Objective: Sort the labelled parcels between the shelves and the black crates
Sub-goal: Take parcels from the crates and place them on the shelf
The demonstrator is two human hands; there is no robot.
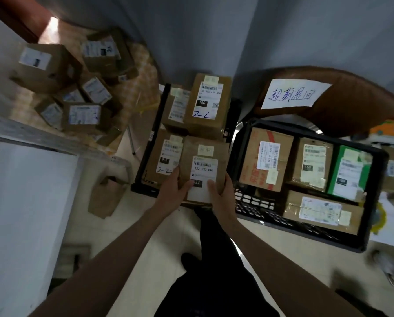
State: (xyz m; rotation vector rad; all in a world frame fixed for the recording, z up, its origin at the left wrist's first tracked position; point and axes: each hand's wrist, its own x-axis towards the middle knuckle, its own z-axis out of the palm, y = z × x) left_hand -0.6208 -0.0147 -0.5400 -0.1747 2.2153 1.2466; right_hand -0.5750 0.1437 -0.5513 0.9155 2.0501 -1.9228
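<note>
A brown parcel (204, 156) with a white label reading 122-122-007 is held over the near end of the left black crate (145, 156). My left hand (172, 192) grips its left edge and my right hand (221, 196) grips its right edge, thumbs on the label. In that crate lie a parcel marked 150 and 2-2 (207, 104), one marked 070 (164, 159) and a third (175, 108) behind it. The right black crate (365, 229) holds brown parcels (267, 156), (312, 163), (321, 209) and a green one (349, 172).
A heap of labelled brown boxes (77, 83) lies on a surface at the upper left. A white shelf edge (27, 197) fills the left. A small open carton (107, 195) stands on the floor. A brown seat with a handwritten paper sign (294, 93) is behind the right crate.
</note>
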